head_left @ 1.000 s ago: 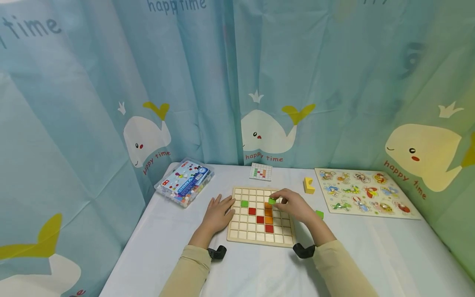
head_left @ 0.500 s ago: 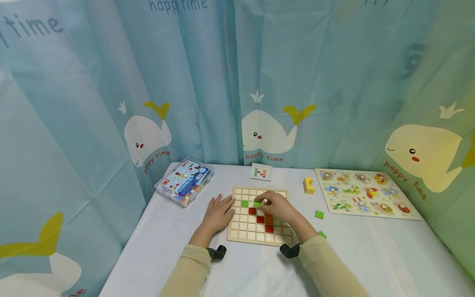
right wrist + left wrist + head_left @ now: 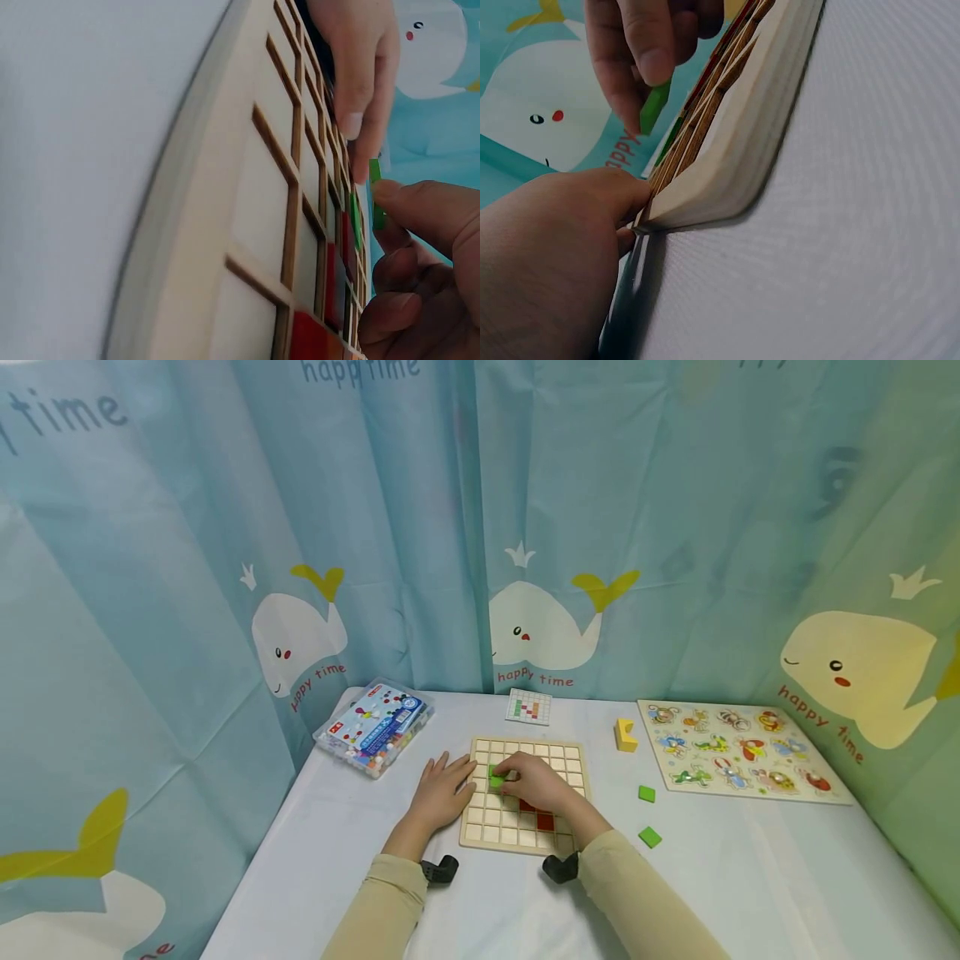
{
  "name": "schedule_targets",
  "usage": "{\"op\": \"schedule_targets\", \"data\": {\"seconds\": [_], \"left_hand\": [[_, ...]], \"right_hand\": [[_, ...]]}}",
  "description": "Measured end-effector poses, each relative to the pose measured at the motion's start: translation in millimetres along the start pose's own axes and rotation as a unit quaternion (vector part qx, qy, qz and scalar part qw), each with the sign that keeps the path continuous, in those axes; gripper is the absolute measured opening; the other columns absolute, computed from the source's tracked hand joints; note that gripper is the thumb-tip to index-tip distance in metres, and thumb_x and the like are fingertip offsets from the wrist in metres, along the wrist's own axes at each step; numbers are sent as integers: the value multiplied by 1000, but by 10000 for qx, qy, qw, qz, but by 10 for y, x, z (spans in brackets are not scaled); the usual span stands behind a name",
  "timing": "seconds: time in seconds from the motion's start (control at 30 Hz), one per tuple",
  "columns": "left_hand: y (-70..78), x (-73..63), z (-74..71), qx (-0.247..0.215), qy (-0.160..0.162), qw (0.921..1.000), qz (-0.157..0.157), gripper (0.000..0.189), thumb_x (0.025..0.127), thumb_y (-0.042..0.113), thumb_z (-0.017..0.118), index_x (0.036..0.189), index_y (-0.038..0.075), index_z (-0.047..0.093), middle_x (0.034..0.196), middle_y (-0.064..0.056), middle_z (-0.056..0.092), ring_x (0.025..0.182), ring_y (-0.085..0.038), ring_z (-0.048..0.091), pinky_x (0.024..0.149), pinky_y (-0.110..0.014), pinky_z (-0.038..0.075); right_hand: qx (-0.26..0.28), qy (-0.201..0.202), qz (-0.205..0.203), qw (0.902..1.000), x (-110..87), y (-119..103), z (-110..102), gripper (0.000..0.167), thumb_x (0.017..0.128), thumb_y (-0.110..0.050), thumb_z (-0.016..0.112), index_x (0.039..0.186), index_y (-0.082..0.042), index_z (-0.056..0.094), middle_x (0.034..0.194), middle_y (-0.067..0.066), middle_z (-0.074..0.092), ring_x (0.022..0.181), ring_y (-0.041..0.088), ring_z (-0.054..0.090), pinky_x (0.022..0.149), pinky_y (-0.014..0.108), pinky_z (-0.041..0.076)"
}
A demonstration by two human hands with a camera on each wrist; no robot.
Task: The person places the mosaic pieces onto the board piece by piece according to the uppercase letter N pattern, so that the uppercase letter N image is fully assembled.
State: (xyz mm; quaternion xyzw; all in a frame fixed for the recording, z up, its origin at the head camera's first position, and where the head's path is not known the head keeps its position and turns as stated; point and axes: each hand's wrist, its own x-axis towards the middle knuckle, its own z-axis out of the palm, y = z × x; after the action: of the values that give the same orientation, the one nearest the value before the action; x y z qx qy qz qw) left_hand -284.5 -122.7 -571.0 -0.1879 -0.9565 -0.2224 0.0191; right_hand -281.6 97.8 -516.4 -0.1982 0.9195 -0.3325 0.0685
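Note:
My right hand (image 3: 538, 782) pinches a green square tile (image 3: 496, 782) between thumb and fingers. In the right wrist view the green tile (image 3: 377, 216) is edge-on, just above the grid. Under it lies a wooden grid board (image 3: 491, 836) with a pale frame and several rows of cells. Another green tile, partly covered by the held one, sits in a cell near the board's left side. Red tiles (image 3: 545, 822) lie in cells below my right hand, which hides some of the cells. My left hand (image 3: 438, 792) lies with extended fingers at the board's left edge, fingertips on the frame.
Two loose green tiles (image 3: 649, 837) lie right of the board. Behind it is a pattern card (image 3: 528, 707). A yellow notched block (image 3: 626, 736) and an insect puzzle board (image 3: 738, 747) are at the right. A clear plastic box (image 3: 373, 727) stands back left, before a whale-print curtain (image 3: 420, 527).
My right hand has moved left across the board with the green tile, from over the orange tiles to the green tile at the left. My left hand has stayed in place.

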Motion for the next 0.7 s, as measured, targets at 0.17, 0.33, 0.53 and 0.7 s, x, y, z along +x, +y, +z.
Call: {"op": "schedule_targets", "data": {"seconds": [0.17, 0.33, 0.53, 0.7], "left_hand": [[-5, 1, 3, 6, 18, 10000, 15, 49, 103, 42, 45, 149, 24, 47, 157, 2, 41, 151, -36, 23, 125, -56, 11], [1, 3, -7, -6, 3, 10000, 11, 49, 103, 41, 45, 149, 24, 47, 157, 2, 41, 151, -37, 24, 125, -57, 12], [-4, 4, -7, 59, -17, 10000, 4, 49, 103, 42, 45, 149, 25, 47, 157, 2, 41, 151, -36, 24, 125, -57, 12], [0, 7, -6, 33, -15, 10000, -1, 49, 103, 42, 45, 149, 24, 47, 157, 2, 41, 151, -37, 24, 125, -57, 12]], "right_hand": [[-103, -79, -44, 9999, 41, 2, 59, 22, 91, -15, 71, 113, -15, 73, 110, -1, 67, 94, 14, 60, 86, 35, 54], [-309, -137, -69, 9994, 68, 46, 99, 21, 92, -16, 70, 112, -16, 74, 110, -2, 66, 90, 10, 58, 83, 31, 54], [-432, -137, -113, 9989, 73, 17, 108, 20, 92, -14, 69, 112, -15, 73, 109, -1, 65, 92, 12, 60, 84, 34, 55], [-464, -116, -131, 9988, 64, -6, 111, 20, 92, -13, 69, 112, -14, 73, 108, 0, 65, 95, 15, 61, 85, 36, 56]]}}
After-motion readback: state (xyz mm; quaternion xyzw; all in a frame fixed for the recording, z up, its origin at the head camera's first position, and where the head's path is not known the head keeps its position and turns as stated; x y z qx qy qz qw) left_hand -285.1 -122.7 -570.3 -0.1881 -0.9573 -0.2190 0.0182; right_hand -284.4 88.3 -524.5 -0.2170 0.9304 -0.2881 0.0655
